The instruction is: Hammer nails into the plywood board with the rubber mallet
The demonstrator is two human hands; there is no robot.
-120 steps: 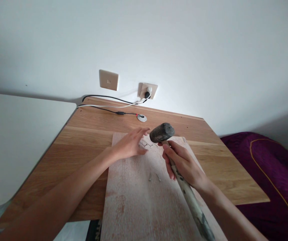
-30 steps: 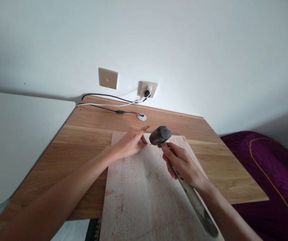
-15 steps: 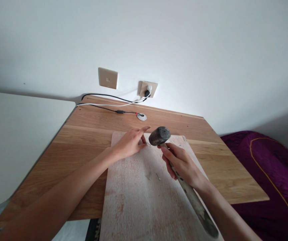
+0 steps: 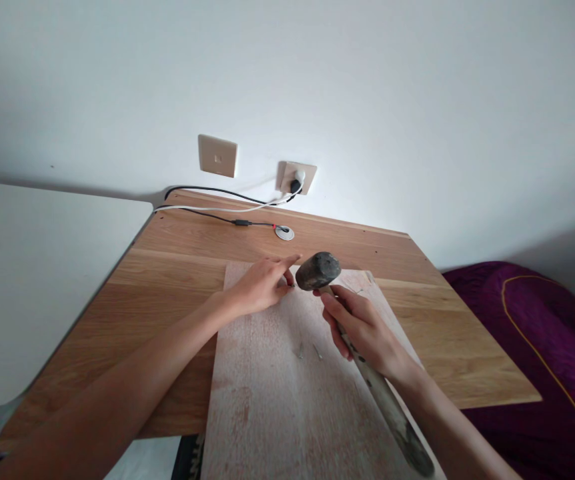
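Note:
My right hand (image 4: 360,327) is wrapped round the handle of a hammer (image 4: 318,271), close below its dark, blocky head. The worn handle slants back toward me over the right side of a pale wooden board (image 4: 262,400). Near the board's far end, my left hand (image 4: 265,283) pinches a small nail (image 4: 293,286) between thumb and finger, mostly hidden by the fingertips. The hammer head hangs just right of those fingers. Two nails (image 4: 319,351) are at the board's middle, and thin nails (image 4: 358,291) show beyond my right hand.
The board lies on a wooden desk (image 4: 132,293) against a white wall. A socket (image 4: 297,179) with plugs and cables (image 4: 207,209) is at the back. A white panel (image 4: 42,287) stands at the left, and purple fabric (image 4: 557,333) lies at the right.
The whole view has shifted very slightly. Both hands, the hammer and the pinched nail keep almost the same places.

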